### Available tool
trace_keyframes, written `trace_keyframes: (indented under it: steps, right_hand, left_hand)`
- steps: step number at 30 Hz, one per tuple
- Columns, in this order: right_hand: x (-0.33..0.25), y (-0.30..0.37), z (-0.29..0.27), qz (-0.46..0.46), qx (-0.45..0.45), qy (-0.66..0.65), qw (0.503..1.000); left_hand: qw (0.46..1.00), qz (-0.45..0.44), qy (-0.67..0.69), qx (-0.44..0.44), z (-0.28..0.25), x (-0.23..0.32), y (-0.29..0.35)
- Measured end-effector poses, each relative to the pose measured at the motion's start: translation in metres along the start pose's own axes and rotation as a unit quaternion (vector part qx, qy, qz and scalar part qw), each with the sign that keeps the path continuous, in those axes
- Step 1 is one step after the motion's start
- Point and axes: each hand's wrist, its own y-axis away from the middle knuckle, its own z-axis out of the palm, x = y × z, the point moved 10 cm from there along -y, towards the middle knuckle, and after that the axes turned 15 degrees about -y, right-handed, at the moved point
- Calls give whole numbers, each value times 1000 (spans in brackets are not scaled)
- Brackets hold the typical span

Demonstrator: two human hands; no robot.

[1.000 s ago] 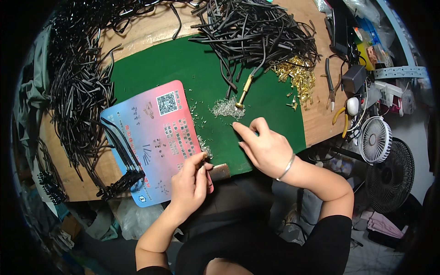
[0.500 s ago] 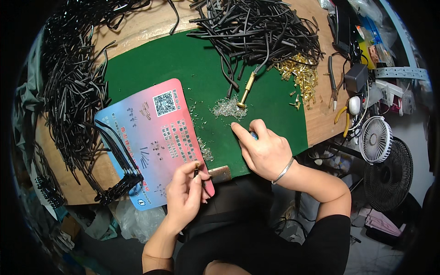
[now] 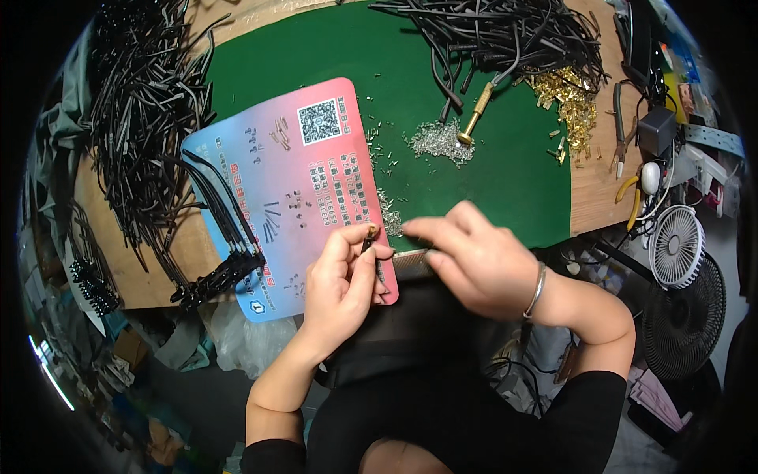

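Your left hand (image 3: 335, 276) pinches small part (image 3: 369, 235), gold and black, between thumb and forefinger, over card's (image 3: 276, 170) right edge, near worktop edge closest to you. Your right hand (image 3: 489, 253), blurred, just beside it; cannot tell if fingers grip anything. Silver bits (image 3: 437, 141), brass tool (image 3: 476, 114) on mat (image 3: 517, 186). Gold pieces (image 3: 575, 103) toward worktop's right edge.

The left hand (image 3: 341, 278) is held with thumb (image 3: 362, 275) and forefinger (image 3: 340, 239) in a pinch. The right hand (image 3: 496, 259), slightly blurred, is held palm down, its index finger (image 3: 431, 230) stretched leftward; both elbows (image 3: 612, 325) are bent.
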Motion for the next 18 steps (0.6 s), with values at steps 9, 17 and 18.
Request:
trace_keyframes:
  steps: [9, 17, 18]
  right_hand:
    - [-20, -9, 20, -69, -24, -39, 997]
    - [-17, -8, 24, -53, -32, -16, 998]
    - [-17, -7, 25, -46, -35, -12, 998]
  left_hand:
    - [959, 154, -201, 125, -1, 16, 6]
    - [944, 151, -244, 164, -3, 21, 10]
    - [945, 139, -244, 167, -3, 20, 10]
